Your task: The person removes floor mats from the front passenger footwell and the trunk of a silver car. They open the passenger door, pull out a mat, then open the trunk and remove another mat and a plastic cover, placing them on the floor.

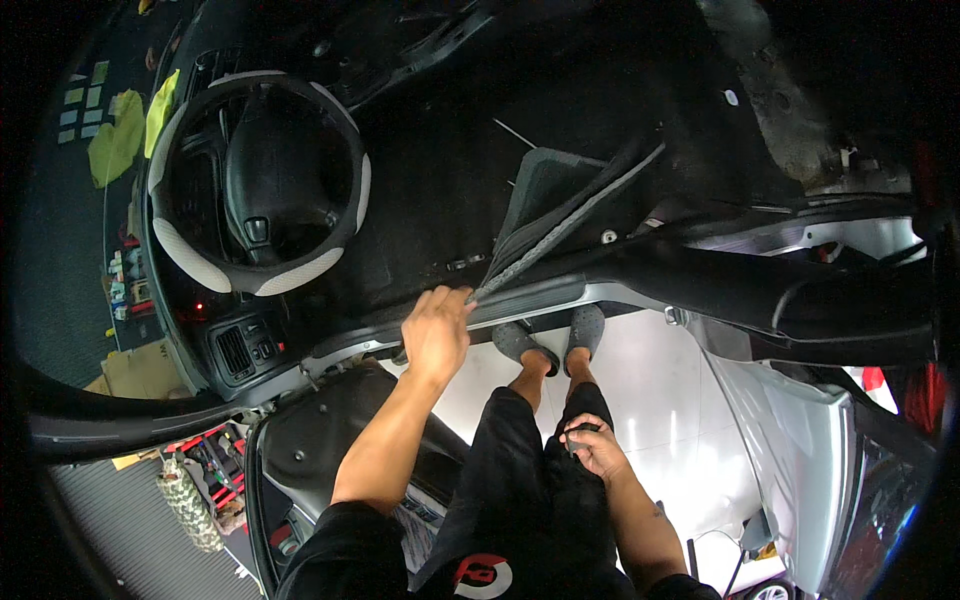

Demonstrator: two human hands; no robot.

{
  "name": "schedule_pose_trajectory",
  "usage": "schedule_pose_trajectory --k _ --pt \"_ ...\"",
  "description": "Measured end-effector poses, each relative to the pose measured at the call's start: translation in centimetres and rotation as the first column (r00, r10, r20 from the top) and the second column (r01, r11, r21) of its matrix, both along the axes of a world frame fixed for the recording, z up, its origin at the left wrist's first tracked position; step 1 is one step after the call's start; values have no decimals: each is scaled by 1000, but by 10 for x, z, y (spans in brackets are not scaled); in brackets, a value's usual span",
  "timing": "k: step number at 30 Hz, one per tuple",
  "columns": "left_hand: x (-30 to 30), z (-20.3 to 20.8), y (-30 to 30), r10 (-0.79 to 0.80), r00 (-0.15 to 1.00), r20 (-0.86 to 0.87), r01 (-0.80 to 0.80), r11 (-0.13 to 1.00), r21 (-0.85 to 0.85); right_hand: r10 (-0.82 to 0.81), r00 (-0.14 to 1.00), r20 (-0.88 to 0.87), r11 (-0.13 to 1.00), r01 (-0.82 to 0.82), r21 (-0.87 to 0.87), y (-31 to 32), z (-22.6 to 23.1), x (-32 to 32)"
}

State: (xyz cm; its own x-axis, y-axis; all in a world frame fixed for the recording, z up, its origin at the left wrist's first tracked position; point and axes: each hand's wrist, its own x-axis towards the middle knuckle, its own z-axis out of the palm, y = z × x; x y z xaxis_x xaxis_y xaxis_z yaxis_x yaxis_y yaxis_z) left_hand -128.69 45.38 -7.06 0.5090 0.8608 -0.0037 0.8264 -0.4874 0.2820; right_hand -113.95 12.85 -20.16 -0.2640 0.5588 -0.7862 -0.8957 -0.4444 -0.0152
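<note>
Car floor (430,190) — left hand (437,332) pinching grey strip (573,222), right hand (598,448) clasping dark object (579,430)

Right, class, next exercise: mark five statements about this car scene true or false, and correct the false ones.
1. The steering wheel has a cover with black and light grey parts. True.
2. The left hand is on the steering wheel. False: it is at the near end of a dark flap.
3. The right hand holds a small dark thing. True.
4. The person's feet are bare. False: they are in dark grey shoes.
5. The floor beside the car is pitch black. False: it is pale.
</note>
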Motion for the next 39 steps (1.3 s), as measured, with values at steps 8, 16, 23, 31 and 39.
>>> schedule_pose_trajectory --k 8,16,23,31,39 --pt "6 2 -52 -146 989 -7 145 984 -107 -142 987 80 989 137 61 -18 60 46" --pt "-4 125 -43 -105 994 -30 104 994 -20 -193 970 146 979 180 99 -42 106 83" --pt "-33 233 -64 -218 963 -161 220 975 -4 -188 960 205 981 173 92 -57 127 95" --pt "-55 289 -81 -306 919 -249 295 952 -81 -172 957 235 984 156 86 -63 137 86" --pt "-84 315 -93 -478 847 -232 432 874 -223 -177 949 262 984 166 64 -79 150 59"
